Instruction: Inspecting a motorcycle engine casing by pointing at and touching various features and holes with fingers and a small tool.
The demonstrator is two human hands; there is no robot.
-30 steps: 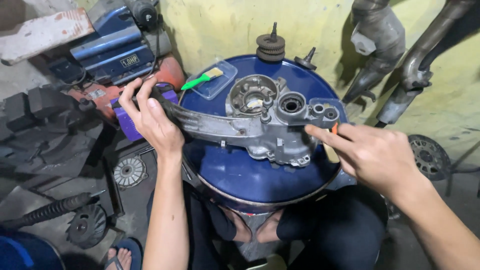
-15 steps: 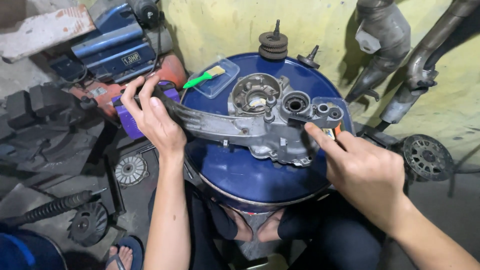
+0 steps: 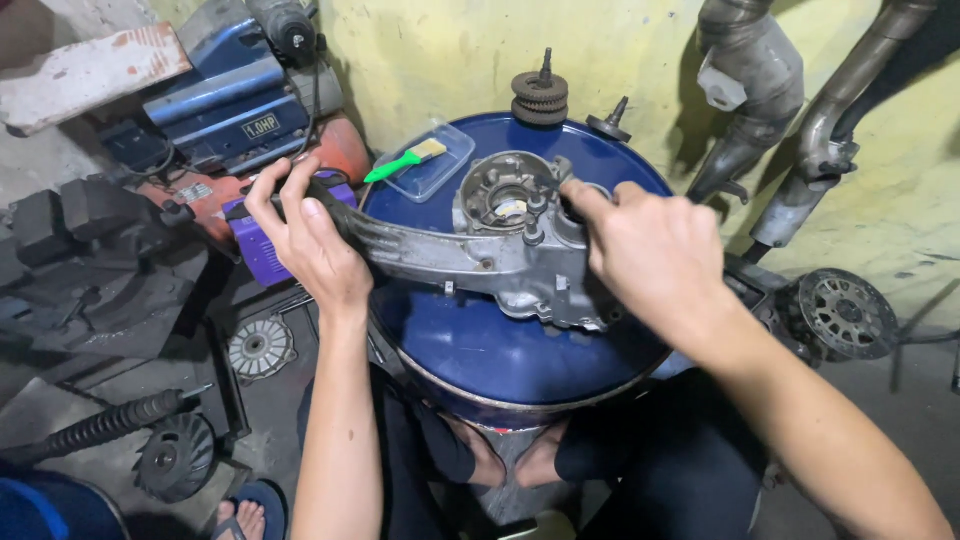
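A grey metal engine casing (image 3: pixel 500 255) with a long arm lies across the top of a blue drum (image 3: pixel 500 350). My left hand (image 3: pixel 305 240) grips the narrow left end of the casing, which overhangs the drum's edge. My right hand (image 3: pixel 655 250) rests over the casing's wide right end, fingers pointing left toward the round openings; whether it holds a small tool is hidden. A round housing (image 3: pixel 505 195) of the casing shows between the hands.
A clear plastic tray (image 3: pixel 430 160) with a green-handled brush (image 3: pixel 405 160) sits at the drum's back left. A gear stack (image 3: pixel 540 95) stands at the back rim. Exhaust pipes (image 3: pixel 790 120) lean on the yellow wall. A blue compressor (image 3: pixel 240 110) and metal parts crowd the left floor.
My right hand has moved left and up, from the casing's right edge onto its top. The view has shifted closer. My left hand keeps its grip.
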